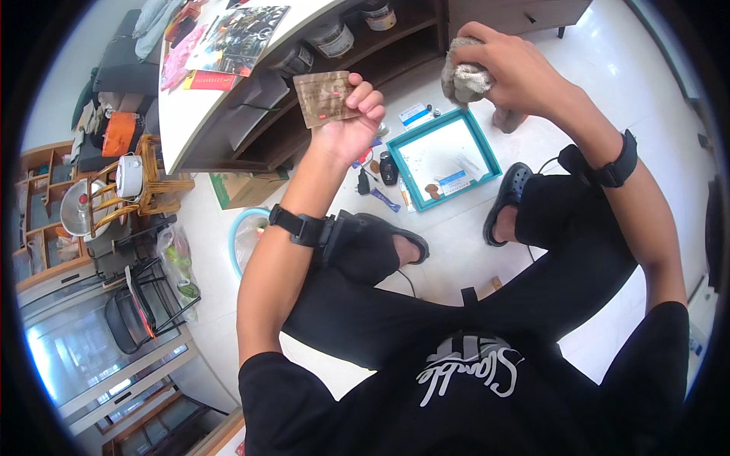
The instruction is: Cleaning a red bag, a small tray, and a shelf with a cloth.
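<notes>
My left hand [360, 114] grips the right edge of a flat brown packet [320, 101] that bears writing and small red marks. It holds the packet up in front of the dark shelf unit. Bunched in my right hand [516, 65] is a grey cloth [466, 77], raised beyond the far right corner of a teal-rimmed tray [495, 161]. The tray lies on the floor between my feet. On its white bottom are a blue and white packet [454, 181] and small brown pieces [433, 191], with fine dark bits scattered about.
Left of the tray lie a black oval device [388, 169], a black plug adapter [364, 181] and a blue sachet [385, 200]. Behind it is another blue-striped packet [415, 115]. The white-topped shelf unit [188, 134] stands ahead left, near a cardboard box [248, 188] and a blue-rimmed bin [235, 242].
</notes>
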Demonstrator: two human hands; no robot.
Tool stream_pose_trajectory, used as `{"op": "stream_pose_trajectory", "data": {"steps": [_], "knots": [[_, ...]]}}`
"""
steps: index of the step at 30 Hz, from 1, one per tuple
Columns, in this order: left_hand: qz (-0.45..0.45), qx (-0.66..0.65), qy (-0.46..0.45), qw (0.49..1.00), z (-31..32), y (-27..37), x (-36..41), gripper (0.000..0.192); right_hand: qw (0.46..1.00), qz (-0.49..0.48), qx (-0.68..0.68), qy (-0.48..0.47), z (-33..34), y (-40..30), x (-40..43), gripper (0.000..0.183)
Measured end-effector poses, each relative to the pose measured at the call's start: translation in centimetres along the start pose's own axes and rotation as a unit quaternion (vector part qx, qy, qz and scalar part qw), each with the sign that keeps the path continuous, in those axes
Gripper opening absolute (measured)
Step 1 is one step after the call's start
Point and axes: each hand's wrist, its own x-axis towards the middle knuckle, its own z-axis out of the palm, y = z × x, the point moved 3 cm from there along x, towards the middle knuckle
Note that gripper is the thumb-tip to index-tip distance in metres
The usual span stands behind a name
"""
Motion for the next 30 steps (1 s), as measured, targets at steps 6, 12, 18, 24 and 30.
{"op": "stream_pose_trajectory", "data": {"steps": [6, 12, 18, 24, 30], "knots": [[-0.004, 0.055, -0.027, 0.998, 0.2, -0.8, 0.5, 0.017, 0.996, -0.045, 0.035, 0.067, -0.7, -1.0, 0.0, 0.045], [0.007, 0.087, 0.063, 0.994, -0.1, -2.9, 0.7, 0.018, 0.968, -0.112, 0.167, 0.150, -4.4, -4.2, -0.6, 0.043], [0.175, 0.316, 0.217, 0.907, 0.9, -6.6, 1.3, 0.025, 0.935, -0.078, 0.335, 0.081, 2.3, -5.1, -0.9, 0.043], [0.255, 0.345, 0.166, 0.888, -3.6, -2.7, 2.0, 0.023, 0.867, -0.116, 0.468, 0.124, -0.3, -5.5, -0.6, 0.055], [0.210, 0.431, 0.311, 0.821, -3.7, -1.2, 0.8, 0.020, 0.906, -0.182, 0.311, 0.224, -2.1, -4.4, -0.4, 0.049]]}}
